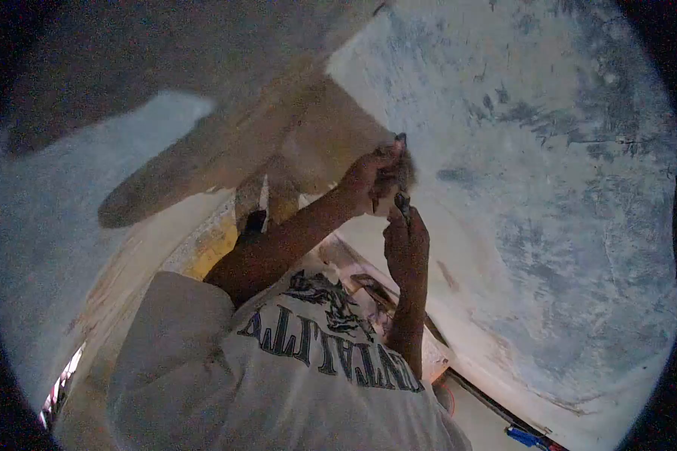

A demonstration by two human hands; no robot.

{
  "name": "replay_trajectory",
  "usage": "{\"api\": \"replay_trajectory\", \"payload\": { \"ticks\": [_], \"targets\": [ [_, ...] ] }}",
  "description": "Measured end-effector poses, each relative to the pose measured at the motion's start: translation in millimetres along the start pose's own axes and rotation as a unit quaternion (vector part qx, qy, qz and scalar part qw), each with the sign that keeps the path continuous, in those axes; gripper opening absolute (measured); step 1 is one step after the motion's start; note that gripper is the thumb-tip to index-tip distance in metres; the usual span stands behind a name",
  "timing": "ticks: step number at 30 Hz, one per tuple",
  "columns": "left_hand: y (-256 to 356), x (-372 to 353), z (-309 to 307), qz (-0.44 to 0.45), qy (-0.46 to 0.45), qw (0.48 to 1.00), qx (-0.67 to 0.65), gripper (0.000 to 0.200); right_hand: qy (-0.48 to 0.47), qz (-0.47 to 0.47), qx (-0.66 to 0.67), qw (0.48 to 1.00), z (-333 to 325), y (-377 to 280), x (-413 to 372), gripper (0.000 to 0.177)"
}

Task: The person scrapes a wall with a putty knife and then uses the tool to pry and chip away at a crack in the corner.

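Note:
Both my hands are raised close together in front of the patchy blue-white surface (pixel 534 188). My left hand (pixel 372 173) is closed, with the fingers curled and a dark tip showing at its upper edge. Just below it and to the right, my right hand (pixel 408 237) is closed in a pinch. A small dark piece (pixel 403 204) sticks up from its thumb and fingers toward the left hand. In this dim light I cannot tell what kind of thing either hand grips. My bare forearms come out of a pale printed T-shirt (pixel 278 391).
A broad shadow (pixel 188 165) falls over the surface at the upper left. A yellow patch (pixel 217 244) and a dark object (pixel 254 223) show beyond my left forearm. Low on the right are a blue item (pixel 526 436) and a thin reddish loop (pixel 449 398).

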State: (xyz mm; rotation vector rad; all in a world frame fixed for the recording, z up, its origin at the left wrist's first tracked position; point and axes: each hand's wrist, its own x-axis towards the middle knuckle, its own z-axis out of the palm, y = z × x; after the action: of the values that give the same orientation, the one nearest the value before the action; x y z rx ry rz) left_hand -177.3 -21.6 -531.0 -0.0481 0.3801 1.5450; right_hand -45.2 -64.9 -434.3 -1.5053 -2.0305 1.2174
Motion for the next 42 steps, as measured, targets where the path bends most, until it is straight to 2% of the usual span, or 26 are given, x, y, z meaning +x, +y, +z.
{"api": "replay_trajectory", "payload": {
  "ticks": [1, 2, 5, 6, 7, 8, 9, 10, 11, 12, 16, 18, 20, 22, 23, 24, 27, 30, 33, 37, 39, 40, 42],
  "targets": [
    [1, -3, 3, 0.007, -0.008, 1.0, 0.014, 0.032, -0.005, 0.017, -0.006, 1.0, -4, -2, -1, 0.027],
    [-2, -7, 6, 0.015, -0.016, 0.999, 0.026, 0.032, -0.013, -0.025, -0.007, 1.0, -8, 10, 3, 0.027],
    [10, -12, -4, 0.03, -0.056, 0.997, 0.032, 0.03, -0.007, -0.049, 0.0, 0.999, 3, -21, 7, 0.026],
    [16, -13, -7, 0.032, -0.074, 0.996, 0.031, 0.029, 0.01, -0.131, -0.029, 0.991, 9, -14, 9, 0.025],
    [20, -15, -2, 0.075, -0.012, 0.993, 0.086, 0.029, 0.028, -0.213, -0.057, 0.975, 17, -2, 13, 0.024],
    [25, -17, 5, 0.12, 0.049, 0.981, 0.141, 0.029, 0.033, -0.215, -0.052, 0.975, 13, 3, 17, 0.023],
    [15, -11, 16, 0.162, 0.109, 0.961, 0.197, 0.029, 0.038, -0.218, -0.048, 0.974, 9, 4, 21, 0.022],
    [11, -9, 18, 0.244, 0.144, 0.92, 0.271, 0.029, 0.025, -0.144, -0.012, 0.989, 3, -11, 16, 0.02],
    [8, -8, 19, 0.328, 0.177, 0.864, 0.339, 0.03, 0.009, -0.073, 0.024, 0.997, 0, -23, 14, 0.019],
    [8, -9, 20, 0.407, 0.208, 0.795, 0.399, 0.032, 0.007, -0.075, 0.056, 0.996, -1, -29, 14, 0.019],
    [23, -31, 68, 0.484, 0.088, 0.748, 0.446, 0.041, 0.006, -0.069, 0.203, 0.977, -7, -57, 21, 0.021],
    [40, -47, 95, 0.505, 0.036, 0.693, 0.513, 0.048, 0.003, -0.085, 0.24, 0.967, -10, -77, 25, 0.023],
    [56, -69, 122, 0.398, 0.011, 0.785, 0.476, 0.052, -0.009, -0.095, 0.249, 0.964, -16, -88, 28, 0.026],
    [67, -72, 127, 0.405, -0.008, 0.752, 0.521, 0.055, -0.04, -0.053, 0.289, 0.955, -22, -92, 28, 0.031],
    [70, -68, 124, 0.464, -0.015, 0.669, 0.58, 0.056, -0.061, -0.017, 0.316, 0.947, -22, -93, 27, 0.034],
    [73, -63, 121, 0.517, -0.022, 0.578, 0.631, 0.057, -0.048, -0.026, 0.316, 0.947, -20, -92, 28, 0.036],
    [74, -55, 123, 0.539, -0.073, 0.529, 0.651, 0.061, -0.032, -0.05, 0.328, 0.943, -13, -88, 34, 0.04],
    [80, -55, 128, 0.492, -0.077, 0.587, 0.638, 0.065, -0.036, -0.065, 0.345, 0.936, -13, -87, 43, 0.039],
    [83, -49, 127, 0.501, -0.064, 0.549, 0.666, 0.068, -0.008, -0.064, 0.316, 0.947, -8, -94, 42, 0.038],
    [81, -55, 126, 0.49, -0.068, 0.563, 0.662, 0.069, -0.005, -0.074, 0.31, 0.948, -6, -101, 40, 0.038],
    [81, -53, 126, 0.492, -0.06, 0.565, 0.659, 0.069, 0.065, -0.186, 0.236, 0.952, 1, -89, 51, 0.037],
    [85, -52, 128, 0.489, -0.06, 0.56, 0.667, 0.07, 0.129, -0.292, 0.156, 0.935, 10, -79, 67, 0.036],
    [93, -52, 132, 0.482, -0.06, 0.549, 0.68, 0.07, 0.144, -0.308, 0.135, 0.931, 15, -67, 71, 0.035]
  ]
}}
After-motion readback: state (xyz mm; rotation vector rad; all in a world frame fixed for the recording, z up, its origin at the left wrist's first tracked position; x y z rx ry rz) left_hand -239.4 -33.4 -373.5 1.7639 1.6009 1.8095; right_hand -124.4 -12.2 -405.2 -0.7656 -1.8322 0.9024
